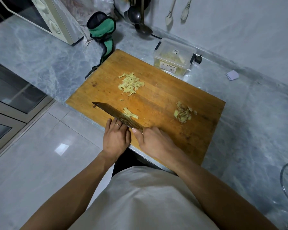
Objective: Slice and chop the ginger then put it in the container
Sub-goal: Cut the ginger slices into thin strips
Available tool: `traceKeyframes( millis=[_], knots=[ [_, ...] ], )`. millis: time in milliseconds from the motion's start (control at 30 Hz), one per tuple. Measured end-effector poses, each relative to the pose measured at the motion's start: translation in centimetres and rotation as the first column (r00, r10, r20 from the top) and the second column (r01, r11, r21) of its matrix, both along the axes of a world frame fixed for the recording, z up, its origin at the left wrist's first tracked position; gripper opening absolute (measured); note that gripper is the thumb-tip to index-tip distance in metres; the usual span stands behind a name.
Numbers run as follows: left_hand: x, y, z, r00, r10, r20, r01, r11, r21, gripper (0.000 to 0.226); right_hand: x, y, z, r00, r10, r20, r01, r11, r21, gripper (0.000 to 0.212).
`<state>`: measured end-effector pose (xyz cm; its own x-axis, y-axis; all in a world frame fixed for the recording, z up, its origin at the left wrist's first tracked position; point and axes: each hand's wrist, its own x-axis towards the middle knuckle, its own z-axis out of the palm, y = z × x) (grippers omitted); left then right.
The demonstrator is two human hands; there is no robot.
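Right hand [154, 140] fingers grip knife [118, 116]; left fingers [116, 125] flat; container [174, 58] holds ginger.

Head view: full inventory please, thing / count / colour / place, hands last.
cutting board: 1, brown wood, on the grey counter
shredded ginger: 1 pile, pale yellow, far side of board
ginger slices: small stack, yellow, against the blade
ginger peelings: 1 pile, tan, right of board
knife: 1, dark ridged blade, on board
container: 1, clear, ginger inside, behind board
microwave: 1, cream, far left
cloth: 1, green and black, by microwave
ladles: dark, hanging on wall
left hand: beside the blade, fingers hidden
right hand: grips the handle
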<state>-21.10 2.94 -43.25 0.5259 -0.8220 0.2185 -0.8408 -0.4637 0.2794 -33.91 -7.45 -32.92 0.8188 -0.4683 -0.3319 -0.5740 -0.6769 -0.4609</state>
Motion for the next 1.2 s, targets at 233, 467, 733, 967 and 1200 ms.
traceKeyframes(
  millis=[233, 467, 733, 967, 1200],
  knots=[
    [0.0, 0.1, 0.5, 0.999, -0.031, -0.021, 0.032, 0.998, 0.053, 0.027, 0.0, -0.7, -0.2, 1.0, -0.031, -0.001, 0.031, 0.997, 0.077, 0.062],
    [-0.3, 0.0, 0.2, 0.998, -0.004, -0.07, 0.008, 0.999, 0.045, 0.035, -0.2, -0.8, 0.0, 1.0, -0.03, 0.004, 0.029, 0.996, 0.086, 0.065],
    [-0.4, -0.1, 0.2, 0.998, -0.029, -0.05, 0.033, 0.997, 0.075, 0.035, 0.2, -0.8, -0.8, 0.999, -0.039, 0.019, 0.038, 0.996, 0.079, 0.063],
    [0.0, 0.1, 0.5, 0.997, -0.072, -0.027, 0.073, 0.997, 0.013, 0.031, 0.1, -0.5, -0.3, 1.0, -0.007, 0.003, 0.007, 0.999, 0.035, 0.065],
    [-0.2, -0.1, 0.5, 0.998, -0.045, -0.053, 0.046, 0.999, 0.019, 0.027, 0.8, -0.4, -0.6, 1.0, -0.023, 0.018, 0.022, 0.998, 0.059, 0.064]
  ],
)
